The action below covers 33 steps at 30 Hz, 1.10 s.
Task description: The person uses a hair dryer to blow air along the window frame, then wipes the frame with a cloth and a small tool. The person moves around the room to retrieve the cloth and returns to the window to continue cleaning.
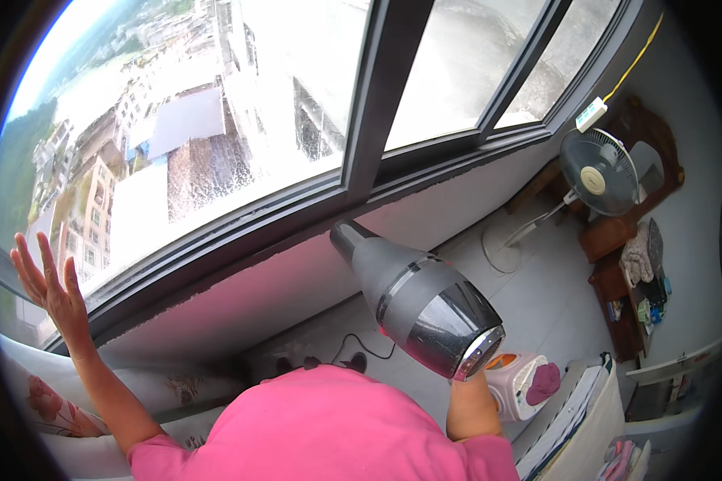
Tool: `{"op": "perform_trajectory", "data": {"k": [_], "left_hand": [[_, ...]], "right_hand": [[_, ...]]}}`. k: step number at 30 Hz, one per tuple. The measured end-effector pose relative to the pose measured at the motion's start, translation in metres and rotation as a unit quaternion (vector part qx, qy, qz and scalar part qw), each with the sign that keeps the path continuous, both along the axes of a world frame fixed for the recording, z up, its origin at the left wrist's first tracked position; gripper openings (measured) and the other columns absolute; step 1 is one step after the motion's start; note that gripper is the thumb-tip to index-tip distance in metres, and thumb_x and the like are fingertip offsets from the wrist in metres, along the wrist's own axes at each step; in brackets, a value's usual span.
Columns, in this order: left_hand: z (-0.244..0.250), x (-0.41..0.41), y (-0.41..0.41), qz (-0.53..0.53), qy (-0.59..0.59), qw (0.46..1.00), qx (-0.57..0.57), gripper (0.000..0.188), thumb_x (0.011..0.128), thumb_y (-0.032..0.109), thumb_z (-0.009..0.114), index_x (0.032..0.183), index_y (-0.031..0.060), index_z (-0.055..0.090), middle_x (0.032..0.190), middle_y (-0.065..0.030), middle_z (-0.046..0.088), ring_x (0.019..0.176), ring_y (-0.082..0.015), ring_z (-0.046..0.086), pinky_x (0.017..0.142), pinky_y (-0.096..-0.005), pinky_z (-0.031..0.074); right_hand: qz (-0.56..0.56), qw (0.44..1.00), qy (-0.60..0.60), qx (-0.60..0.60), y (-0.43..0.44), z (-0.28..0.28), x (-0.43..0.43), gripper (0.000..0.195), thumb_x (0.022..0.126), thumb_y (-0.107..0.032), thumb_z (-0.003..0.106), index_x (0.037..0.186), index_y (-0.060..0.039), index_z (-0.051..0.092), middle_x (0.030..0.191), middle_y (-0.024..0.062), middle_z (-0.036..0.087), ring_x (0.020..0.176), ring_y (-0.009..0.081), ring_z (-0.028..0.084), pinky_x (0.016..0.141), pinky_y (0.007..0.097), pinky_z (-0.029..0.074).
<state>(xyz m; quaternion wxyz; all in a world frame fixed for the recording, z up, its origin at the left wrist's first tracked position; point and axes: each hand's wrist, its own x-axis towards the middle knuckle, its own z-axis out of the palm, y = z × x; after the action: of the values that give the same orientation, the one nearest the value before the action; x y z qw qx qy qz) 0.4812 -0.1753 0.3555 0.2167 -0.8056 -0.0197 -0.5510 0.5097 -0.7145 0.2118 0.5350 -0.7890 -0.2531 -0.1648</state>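
My left hand [57,294] is raised at the far left in front of the window glass, fingers spread, with nothing in it. A grey and black hair dryer [424,297] hangs in the air at the centre, its narrow nozzle towards the window frame [361,120] and its silver-rimmed rear grille towards me. My right forearm [472,403] runs up to the rear of the dryer. The dryer's body hides my right hand and the handle, but the dryer is held up at the end of this arm. A dark cord [364,346] lies on the floor beneath.
A floor fan [595,171] stands at the right beneath a white power strip [591,114] on a yellow cord. Near it is brown wooden furniture [607,240] with cloths. A pink and white plastic stool [508,391] bears a purple cloth. Flower-patterned cloth [54,400] covers something at lower left.
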Motion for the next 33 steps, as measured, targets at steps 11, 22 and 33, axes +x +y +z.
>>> {"op": "perform_trajectory", "data": {"k": [11,22,33], "left_hand": [[-0.012,-0.005,0.032,0.042,0.016,0.998,0.054,0.053,0.090,0.055,0.047,0.137,0.0317,0.042,0.147,-0.0052,0.032,0.136,-0.0284,0.026,0.105,-0.0635,0.013],[0.008,0.121,-0.308,-0.326,0.182,0.928,-0.010,0.027,0.081,0.001,0.053,0.105,0.0056,0.064,0.116,-0.0123,0.062,0.119,-0.0323,0.052,0.101,-0.0420,0.033],[-0.002,0.438,-0.535,-0.267,0.190,0.919,0.222,0.018,0.084,0.020,0.053,0.092,0.0124,0.068,0.115,0.0014,0.061,0.131,-0.0148,0.036,0.117,-0.0404,0.007]], "right_hand": [[-0.107,0.994,0.010,0.031,-0.033,0.010,0.037,0.036,0.072,-0.009,0.073,0.104,-0.0006,0.060,0.100,0.0088,0.064,0.090,0.0198,0.062,0.079,0.0312,0.049],[-0.063,0.997,0.035,0.040,-0.145,0.006,0.058,0.062,0.070,-0.013,0.075,0.124,-0.0018,0.046,0.120,0.0120,0.054,0.112,0.0221,0.053,0.092,0.0332,0.043],[-0.137,0.985,0.051,0.090,-0.194,0.050,0.041,0.045,0.071,0.002,0.066,0.113,0.0022,0.054,0.107,0.0104,0.059,0.095,0.0175,0.058,0.080,0.0290,0.047]]}}
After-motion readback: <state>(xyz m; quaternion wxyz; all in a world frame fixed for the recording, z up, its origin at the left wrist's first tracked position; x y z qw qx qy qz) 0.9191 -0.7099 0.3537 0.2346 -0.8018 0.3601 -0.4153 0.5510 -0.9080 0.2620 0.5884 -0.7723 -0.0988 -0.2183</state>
